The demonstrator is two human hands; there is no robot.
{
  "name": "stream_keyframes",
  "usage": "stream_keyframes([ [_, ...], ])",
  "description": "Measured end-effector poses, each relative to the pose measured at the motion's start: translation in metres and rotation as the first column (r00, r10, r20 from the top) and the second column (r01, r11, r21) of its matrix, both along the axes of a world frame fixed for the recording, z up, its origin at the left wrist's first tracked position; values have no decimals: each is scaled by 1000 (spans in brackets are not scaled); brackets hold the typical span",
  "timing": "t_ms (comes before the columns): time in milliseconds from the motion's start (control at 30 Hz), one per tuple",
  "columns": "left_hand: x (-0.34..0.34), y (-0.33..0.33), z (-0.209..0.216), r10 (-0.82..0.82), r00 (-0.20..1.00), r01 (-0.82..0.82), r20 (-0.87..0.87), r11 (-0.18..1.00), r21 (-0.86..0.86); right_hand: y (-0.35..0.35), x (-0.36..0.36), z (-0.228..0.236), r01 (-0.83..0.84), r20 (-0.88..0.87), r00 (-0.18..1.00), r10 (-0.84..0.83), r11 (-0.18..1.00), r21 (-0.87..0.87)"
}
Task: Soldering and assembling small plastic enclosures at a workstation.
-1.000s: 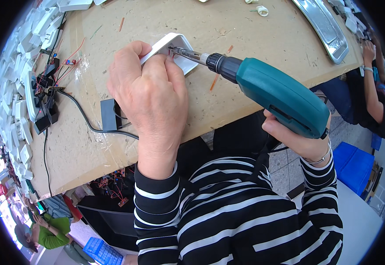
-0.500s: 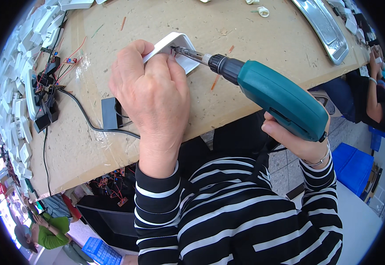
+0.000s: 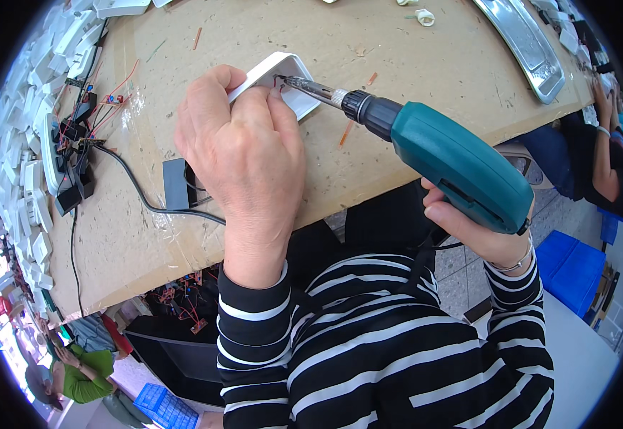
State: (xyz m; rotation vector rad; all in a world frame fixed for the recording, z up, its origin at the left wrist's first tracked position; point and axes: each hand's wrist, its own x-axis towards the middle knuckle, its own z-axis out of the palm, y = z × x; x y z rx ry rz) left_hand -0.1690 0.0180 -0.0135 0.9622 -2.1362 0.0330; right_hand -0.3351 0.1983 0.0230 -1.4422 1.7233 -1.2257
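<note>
My left hand is closed round a white plastic housing, tilted with its hollow side toward the tool. Thumb and fingertips reach into the housing, beside a short bit of dark red wire. In my right hand is a green pistol-shaped soldering gun, its grip partly hidden behind the body. The gun's metal tip points into the housing, close to the wire and my left fingertips. Whether the tip touches the wire is too small to tell.
White housings are heaped along the left. Nearer are a cluster of black parts and wires, a black cable and a dark flat box. A metal tray lies at the far right. Other people sit nearby.
The soldering gun's body has shifted slightly right and down, its tip still inside the housing. My left hand and the housing have moved a touch left.
</note>
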Motion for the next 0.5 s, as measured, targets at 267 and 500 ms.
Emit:
stream_keyframes([
  [267,0,0,0,2,1000,-2,-2,1000,8,-1,1,-1,-7,4,1000,7,1000,7],
  [500,0,0,0,5,1000,-5,6,1000,12,-4,0,1,-17,-14,1000,17,1000,16],
])
